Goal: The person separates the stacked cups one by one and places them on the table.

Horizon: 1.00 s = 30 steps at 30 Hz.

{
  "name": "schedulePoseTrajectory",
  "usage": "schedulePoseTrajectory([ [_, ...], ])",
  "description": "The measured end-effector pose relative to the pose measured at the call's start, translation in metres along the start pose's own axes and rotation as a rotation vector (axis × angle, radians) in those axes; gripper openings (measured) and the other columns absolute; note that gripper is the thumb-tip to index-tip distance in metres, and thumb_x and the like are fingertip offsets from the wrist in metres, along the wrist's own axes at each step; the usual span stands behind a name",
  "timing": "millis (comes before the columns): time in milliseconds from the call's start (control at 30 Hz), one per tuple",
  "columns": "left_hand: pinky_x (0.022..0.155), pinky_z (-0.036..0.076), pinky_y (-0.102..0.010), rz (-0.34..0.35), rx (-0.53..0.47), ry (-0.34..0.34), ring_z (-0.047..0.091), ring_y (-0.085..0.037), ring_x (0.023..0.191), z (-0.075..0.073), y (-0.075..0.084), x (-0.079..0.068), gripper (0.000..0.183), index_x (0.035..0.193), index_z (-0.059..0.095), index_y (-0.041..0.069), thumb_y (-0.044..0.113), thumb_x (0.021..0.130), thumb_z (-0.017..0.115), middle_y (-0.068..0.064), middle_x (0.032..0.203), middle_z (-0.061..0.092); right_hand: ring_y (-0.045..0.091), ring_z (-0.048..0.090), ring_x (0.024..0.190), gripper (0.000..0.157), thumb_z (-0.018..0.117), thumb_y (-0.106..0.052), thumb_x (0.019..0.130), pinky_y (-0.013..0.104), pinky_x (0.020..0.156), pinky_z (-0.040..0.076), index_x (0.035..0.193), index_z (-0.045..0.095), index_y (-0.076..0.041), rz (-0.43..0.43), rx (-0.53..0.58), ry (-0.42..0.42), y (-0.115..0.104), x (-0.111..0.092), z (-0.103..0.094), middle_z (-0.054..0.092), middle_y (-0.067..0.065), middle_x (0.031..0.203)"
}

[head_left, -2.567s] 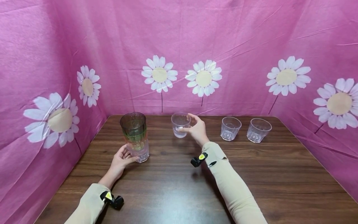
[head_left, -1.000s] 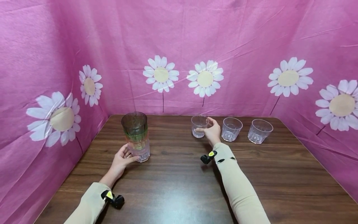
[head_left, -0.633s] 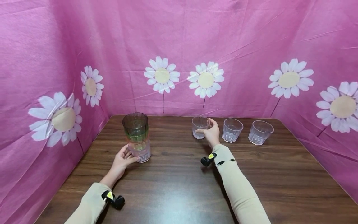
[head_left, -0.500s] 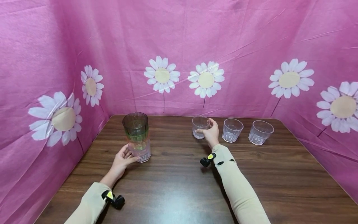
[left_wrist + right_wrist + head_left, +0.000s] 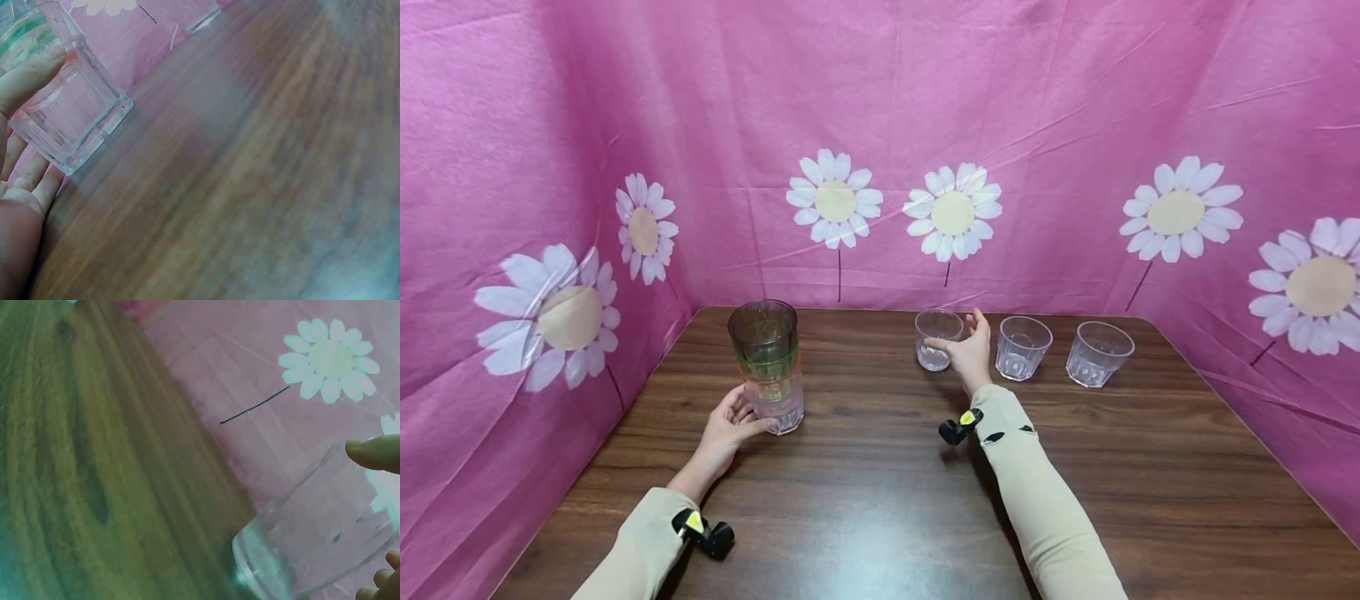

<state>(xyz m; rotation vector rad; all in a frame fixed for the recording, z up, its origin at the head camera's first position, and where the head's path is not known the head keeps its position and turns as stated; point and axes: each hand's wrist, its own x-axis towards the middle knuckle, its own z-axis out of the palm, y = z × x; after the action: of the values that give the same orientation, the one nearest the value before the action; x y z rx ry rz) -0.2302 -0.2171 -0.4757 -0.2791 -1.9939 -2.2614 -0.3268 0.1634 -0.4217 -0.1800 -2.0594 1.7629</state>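
In the head view, the left hand (image 5: 724, 429) holds a stack of tumblers (image 5: 765, 350) at its lower end, its thumb in front and its fingers (image 5: 735, 405) behind the clear bottom tumbler (image 5: 783, 417); the stack stands upright on the worktop (image 5: 850, 483), smoke-grey at the top, with green and thin orange bands below. The right hand (image 5: 970, 357) is at a clear tumbler (image 5: 928, 332) standing upright near the far edge; its fingers are spread wide, the thumb overlapping the near wall and the index finger raised apart from the rim. Just to the right stand a middle tumbler (image 5: 1021, 346) and an end tumbler (image 5: 1099, 354), both clear and upright, set apart from each other. Each beige sleeve (image 5: 1045, 492) carries a black wrist camera (image 5: 703, 535), and a pink cloth (image 5: 880, 83) printed with daisies (image 5: 835, 202) encloses the worktop. In the left wrist view, the left thumb lies across the faceted wall of the bottom tumbler, with the other fingers on the opposite side below. In the right wrist view, the right thumb is at the clear tumbler's wall and the remaining fingertips (image 5: 382, 578) show at the lower right corner; whether these touch the wall cannot be told.
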Motion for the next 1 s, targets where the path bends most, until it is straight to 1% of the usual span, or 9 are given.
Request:
schedulePoseTrajectory([
  [167,0.093,0.049,-0.016,0.006,-0.012,-0.002,0.060,-0.002,0.106,0.000,-0.001,0.000,0.064,0.127,0.051,0.014,-0.021,0.077,0.069,0.014,0.111,0.066,0.033,0.031,0.142,0.106,0.091,-0.003,0.065,0.036,0.120,0.023,0.151,0.029,0.003,-0.056,0.017,0.002,-0.018,-0.002,0.002,0.035,0.023,0.151],
  [300,0.093,0.050,-0.017,0.018,-0.027,-0.009,0.061,-0.003,0.106,-0.001,-0.001,0.000,0.064,0.125,0.052,0.016,-0.021,0.077,0.069,0.012,0.111,0.067,0.033,0.029,0.144,0.106,0.091,-0.003,0.065,0.038,0.120,0.022,0.151,0.029,0.002,-0.095,0.020,-0.031,-0.035,-0.008,0.008,0.033,0.023,0.152],
  [400,0.092,0.050,-0.017,0.018,-0.029,-0.010,0.061,-0.003,0.105,0.000,-0.001,0.000,0.063,0.126,0.052,0.015,-0.021,0.077,0.069,0.012,0.111,0.067,0.032,0.029,0.144,0.106,0.091,-0.004,0.065,0.039,0.121,0.021,0.151,0.030,0.000,-0.115,0.028,-0.058,-0.047,-0.013,0.013,0.034,0.021,0.153],
  [500,0.092,0.050,-0.017,0.016,-0.030,-0.009,0.061,-0.003,0.105,0.000,-0.001,0.001,0.063,0.126,0.051,0.014,-0.021,0.077,0.069,0.012,0.111,0.067,0.030,0.028,0.145,0.105,0.091,-0.003,0.066,0.036,0.121,0.019,0.151,0.031,0.000,-0.132,0.058,-0.079,-0.056,-0.018,0.019,0.036,0.019,0.153],
  [567,0.092,0.050,-0.018,0.016,-0.030,-0.010,0.061,-0.003,0.105,0.000,-0.001,0.000,0.063,0.127,0.051,0.013,-0.021,0.077,0.068,0.012,0.111,0.067,0.029,0.028,0.145,0.104,0.091,-0.001,0.066,0.034,0.121,0.019,0.151,0.031,0.001,-0.150,0.079,-0.097,-0.062,-0.021,0.023,0.036,0.020,0.153],
  [633,0.092,0.050,-0.018,0.017,-0.031,-0.010,0.061,-0.003,0.105,0.000,-0.001,0.000,0.063,0.127,0.051,0.013,-0.022,0.077,0.068,0.012,0.111,0.067,0.030,0.028,0.145,0.103,0.090,0.000,0.066,0.034,0.120,0.019,0.151,0.031,0.001,-0.167,0.086,-0.114,-0.068,-0.026,0.027,0.036,0.020,0.152],
  [767,0.092,0.050,-0.017,0.010,-0.029,-0.008,0.061,-0.003,0.105,0.000,-0.001,0.000,0.063,0.128,0.050,0.011,-0.021,0.077,0.069,0.012,0.111,0.066,0.030,0.029,0.145,0.104,0.090,-0.001,0.066,0.034,0.120,0.020,0.151,0.031,0.002,-0.202,0.097,-0.168,-0.077,-0.034,0.034,0.036,0.022,0.152],
  [867,0.092,0.050,-0.017,0.008,-0.024,-0.005,0.061,-0.003,0.105,0.000,-0.001,0.000,0.064,0.129,0.049,0.010,-0.021,0.077,0.069,0.013,0.111,0.066,0.027,0.026,0.146,0.106,0.090,-0.001,0.066,0.032,0.121,0.019,0.152,0.029,0.000,-0.199,0.119,-0.222,-0.080,-0.039,0.040,0.033,0.020,0.154],
  [1000,0.092,0.050,-0.017,0.013,-0.024,-0.007,0.061,-0.003,0.105,-0.001,-0.002,0.000,0.064,0.127,0.052,0.014,-0.021,0.077,0.069,0.013,0.111,0.066,0.024,0.024,0.147,0.107,0.090,-0.001,0.067,0.030,0.120,0.019,0.153,0.027,-0.001,-0.195,0.140,-0.286,-0.086,-0.045,0.049,0.032,0.016,0.156],
])
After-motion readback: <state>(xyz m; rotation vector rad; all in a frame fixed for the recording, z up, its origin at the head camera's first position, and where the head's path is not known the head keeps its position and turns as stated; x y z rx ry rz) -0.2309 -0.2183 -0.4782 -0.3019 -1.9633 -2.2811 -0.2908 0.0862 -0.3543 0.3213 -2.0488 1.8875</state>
